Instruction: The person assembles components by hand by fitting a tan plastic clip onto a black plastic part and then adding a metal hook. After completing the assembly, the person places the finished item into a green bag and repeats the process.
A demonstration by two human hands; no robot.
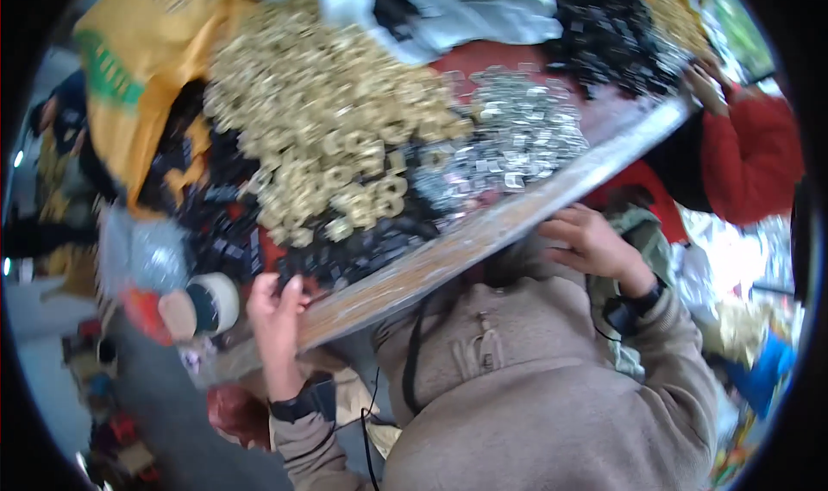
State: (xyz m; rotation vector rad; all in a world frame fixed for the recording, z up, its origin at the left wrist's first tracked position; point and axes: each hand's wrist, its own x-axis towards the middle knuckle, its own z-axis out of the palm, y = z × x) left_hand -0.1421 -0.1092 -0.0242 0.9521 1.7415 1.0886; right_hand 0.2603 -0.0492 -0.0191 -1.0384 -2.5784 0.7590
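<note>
My left hand (278,323) is at the table's near edge on the left, beside the small black parts (362,254). Its thumb and fingers are bent toward each other; blur hides what lies between them. Over the near edge, further right, hovers my right hand (593,242), its fingers loosely stretched and slightly apart, with nothing visible in them. Beyond the hands a big heap of small cream-coloured ring-shaped pieces (336,120) covers the table. To its right lies a pile of small shiny silvery metal pieces (526,120).
The wooden table edge (414,271) runs slantwise before me. Rolls of tape (211,304) stand at the left corner, by a yellow woven sack (155,51). More black parts (604,29) lie far right. A co-worker in a red sleeve (750,154) reaches in at the right.
</note>
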